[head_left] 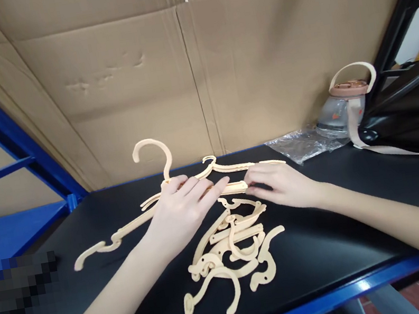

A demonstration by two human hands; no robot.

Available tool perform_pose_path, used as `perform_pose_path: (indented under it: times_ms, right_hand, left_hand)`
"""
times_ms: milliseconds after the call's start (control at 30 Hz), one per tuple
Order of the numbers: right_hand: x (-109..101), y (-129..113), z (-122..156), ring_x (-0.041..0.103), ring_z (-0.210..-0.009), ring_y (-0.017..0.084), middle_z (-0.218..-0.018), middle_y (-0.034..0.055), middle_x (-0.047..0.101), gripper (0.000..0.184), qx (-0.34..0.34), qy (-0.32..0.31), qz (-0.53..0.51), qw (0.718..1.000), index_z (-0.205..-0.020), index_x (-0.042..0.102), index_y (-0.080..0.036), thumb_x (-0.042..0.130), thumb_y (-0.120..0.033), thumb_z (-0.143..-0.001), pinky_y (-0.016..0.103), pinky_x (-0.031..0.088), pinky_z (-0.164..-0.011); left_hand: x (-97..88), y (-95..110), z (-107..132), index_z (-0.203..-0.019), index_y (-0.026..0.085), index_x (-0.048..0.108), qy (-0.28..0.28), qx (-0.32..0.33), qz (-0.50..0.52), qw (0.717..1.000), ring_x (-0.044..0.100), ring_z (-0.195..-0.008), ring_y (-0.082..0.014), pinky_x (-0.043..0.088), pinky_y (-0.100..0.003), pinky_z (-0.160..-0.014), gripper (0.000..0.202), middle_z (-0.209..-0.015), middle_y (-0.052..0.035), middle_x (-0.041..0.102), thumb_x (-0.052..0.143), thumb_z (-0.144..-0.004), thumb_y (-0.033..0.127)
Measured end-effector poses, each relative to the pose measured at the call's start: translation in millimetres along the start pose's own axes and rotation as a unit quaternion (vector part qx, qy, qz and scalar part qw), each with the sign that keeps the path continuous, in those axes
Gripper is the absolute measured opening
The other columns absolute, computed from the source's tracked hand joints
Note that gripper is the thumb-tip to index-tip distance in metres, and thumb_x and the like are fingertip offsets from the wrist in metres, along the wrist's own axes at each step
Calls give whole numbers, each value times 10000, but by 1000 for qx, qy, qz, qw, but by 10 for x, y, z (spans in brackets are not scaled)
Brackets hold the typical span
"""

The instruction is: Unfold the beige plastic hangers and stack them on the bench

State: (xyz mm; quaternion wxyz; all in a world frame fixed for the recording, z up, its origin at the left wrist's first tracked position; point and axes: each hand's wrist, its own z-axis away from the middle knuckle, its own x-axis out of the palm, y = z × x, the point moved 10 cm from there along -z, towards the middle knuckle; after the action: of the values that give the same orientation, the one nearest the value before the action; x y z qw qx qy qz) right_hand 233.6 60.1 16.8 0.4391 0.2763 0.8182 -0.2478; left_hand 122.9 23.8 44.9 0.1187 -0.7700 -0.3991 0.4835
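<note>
On the far left there is a blue metal frame [7, 124] at the side of the black bench [327, 236]. Next comes my cream hanger [136, 224], above the bench, with its big hook [169, 158] sticking up and one curly arm reaching down to the left. My left hand [183, 204] is wrapped over its middle, just under the hook. In front of me, near the middle, lies a messy heap of loose hanger parts [238, 235]. Behind my hands lies another hanger [215, 167]. My right hand [278, 183] pinches the right end of my hanger with its fingertips. Further right are a crinkly clear bag [296, 146], a see-through bottle [340, 111] with a strap, and a shiny black thing [412, 96].
</note>
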Motion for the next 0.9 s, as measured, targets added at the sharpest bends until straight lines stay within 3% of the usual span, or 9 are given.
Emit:
perform_pose_path:
  times_ms: [200, 400, 533, 633, 767, 900]
  right_hand:
    - [196, -176, 29, 577, -906, 179, -966, 37, 607, 253, -47, -94, -20, 994, -1021, 673, -214, 560, -397, -888, 297, 444, -766]
    - [198, -50, 9, 572, -942, 189, -1008, 58, 620, 246, -20, -76, -10, 997, -1052, 662, -188, 476, -307, -945, 323, 442, -822]
    - [277, -73, 18, 562, -985, 187, -1037, 50, 636, 269, -41, -101, -27, 994, -1125, 643, -223, 433, -277, -966, 325, 424, -860]
    - [297, -68, 15, 573, -964, 186, -976, 40, 665, 279, -43, -114, -40, 992, -1031, 678, -214, 426, -315, -969, 320, 414, -854]
    - [233, 71, -11, 590, -854, 186, -843, 41, 669, 271, -7, -87, 2, 996, -841, 689, -177, 464, -281, -952, 320, 406, -797]
    - [213, 186, -16, 577, -843, 187, -867, 32, 645, 175, 20, -65, 19, 997, -868, 691, -191, 570, -314, -894, 310, 401, -741]
  left_hand:
    - [-32, 31, -23, -1238, 158, 539, 5, 5, 14, 1000, 598, -838, -191, 406, -376, -826, 414, -968, -51, 682, 337, -909, 8]
    - [-41, 4, -9, -1233, 147, 547, 16, 1, 25, 1000, 594, -825, -198, 424, -383, -821, 405, -968, -55, 680, 355, -905, 10]
    - [-52, 20, -14, -1224, 146, 559, 22, 8, 30, 999, 593, -839, -205, 423, -392, -836, 421, -956, -56, 680, 347, -894, -8]
    - [-63, 30, -17, -1216, 144, 564, 26, 11, 32, 999, 593, -849, -205, 418, -391, -844, 413, -954, -56, 679, 356, -893, -6]
    - [-58, 29, -13, -1204, 140, 567, 30, 9, 45, 999, 588, -851, -196, 410, -382, -853, 392, -940, -53, 677, 354, -904, 7]
    - [-2, 49, -15, -1224, 153, 551, 14, 4, 56, 998, 577, -862, -198, 404, -388, -866, 403, -957, -47, 672, 321, -919, 22]
